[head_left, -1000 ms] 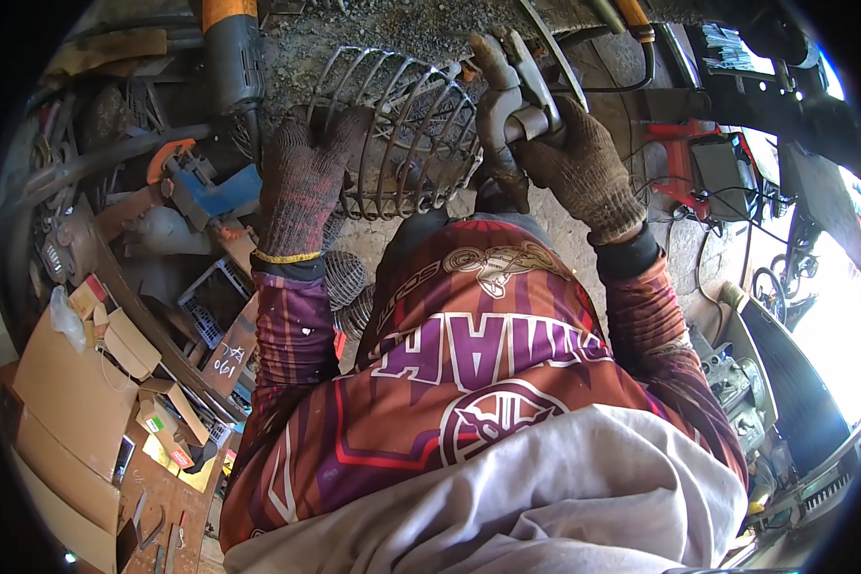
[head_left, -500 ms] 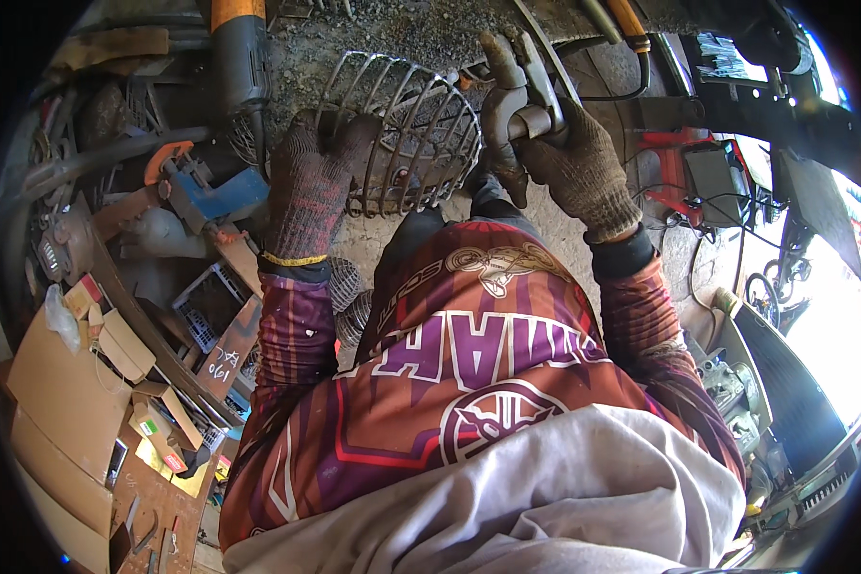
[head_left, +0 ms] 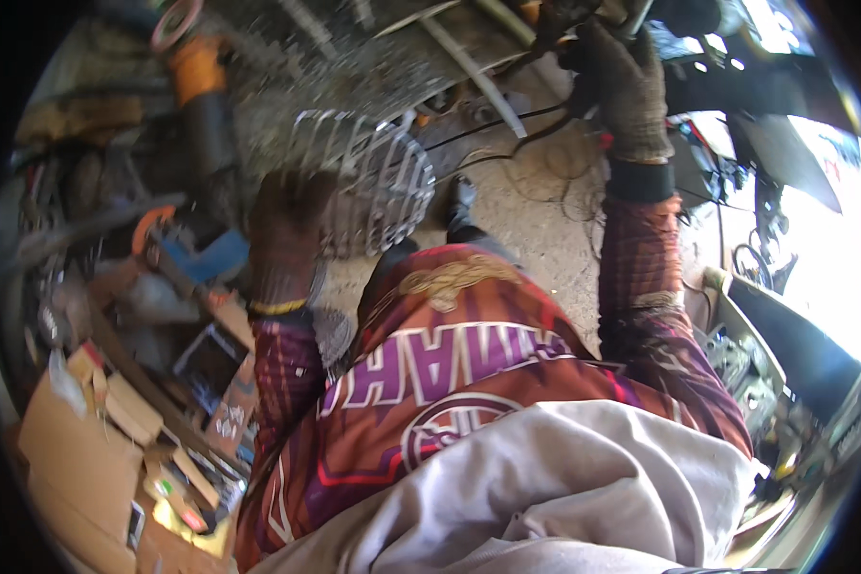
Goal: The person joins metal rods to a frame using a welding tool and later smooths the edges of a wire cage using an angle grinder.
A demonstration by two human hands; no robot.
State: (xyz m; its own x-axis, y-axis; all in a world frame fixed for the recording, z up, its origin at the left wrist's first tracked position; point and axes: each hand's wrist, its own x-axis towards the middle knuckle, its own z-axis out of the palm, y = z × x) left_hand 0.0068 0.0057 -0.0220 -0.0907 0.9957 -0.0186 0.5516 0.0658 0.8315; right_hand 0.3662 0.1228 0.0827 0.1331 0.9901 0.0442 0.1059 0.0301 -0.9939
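Left fingers point(head_left: 318, 191) grip wire cage point(head_left: 387, 177); purple lettering point(head_left: 411, 356) crosses shirt point(head_left: 507, 380)

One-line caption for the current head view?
Dark-gloved left hand holds a curved grey metal-bar basket; brown-gloved right hand stretched forward, grip unclear.

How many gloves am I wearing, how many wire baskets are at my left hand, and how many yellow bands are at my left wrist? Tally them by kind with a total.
Gloves: 2, on the left hand and right hand
Wire basket: 1
Yellow band: 1
Total: 4
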